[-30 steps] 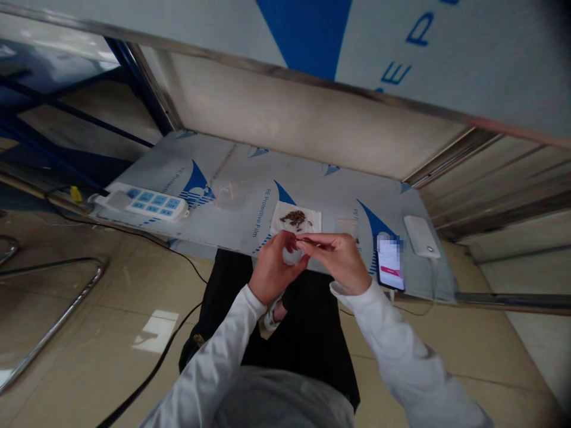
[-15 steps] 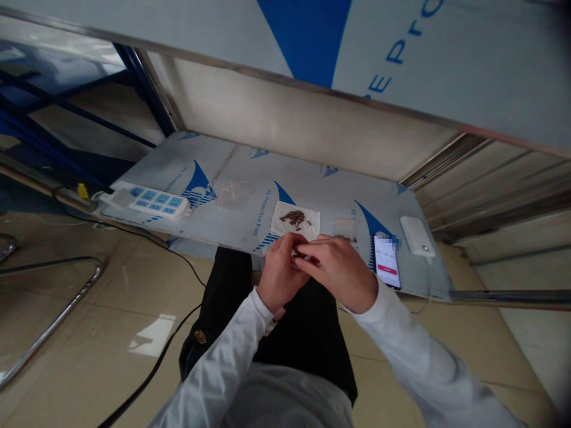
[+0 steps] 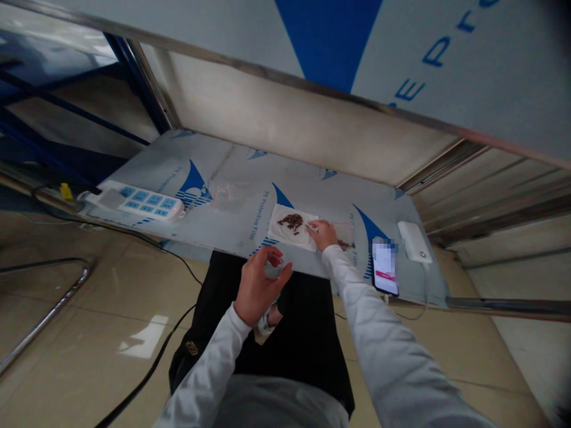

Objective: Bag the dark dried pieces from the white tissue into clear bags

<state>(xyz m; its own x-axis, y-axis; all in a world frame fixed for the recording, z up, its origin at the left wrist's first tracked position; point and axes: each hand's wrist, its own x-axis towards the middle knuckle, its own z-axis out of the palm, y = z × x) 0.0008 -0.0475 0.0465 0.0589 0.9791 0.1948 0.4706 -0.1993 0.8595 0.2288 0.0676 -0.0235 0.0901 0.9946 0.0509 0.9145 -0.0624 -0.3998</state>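
Observation:
My left hand is raised over my lap, in front of the table edge. Its thumb and fingers curve around a small clear plastic item, whose exact kind I cannot make out. On the table, a pile of small brown elongated pieces lies on a white sheet. My right hand reaches to the sheet's right side, its fingertips pinched together beside the pile. Whatever is between those fingertips is too small to name. A clear bag with brown bits in it lies just right of this hand.
A white power strip with blue sockets lies on the left of the table. Near it is a clear plastic bag. To the right are a lit phone and a white cabled device. A shelf panel overhangs the table.
My hands have come apart from each other. The right one has moved forward to the white sheet beside the brown pieces; the left one has drawn slightly left and back, showing the clear item.

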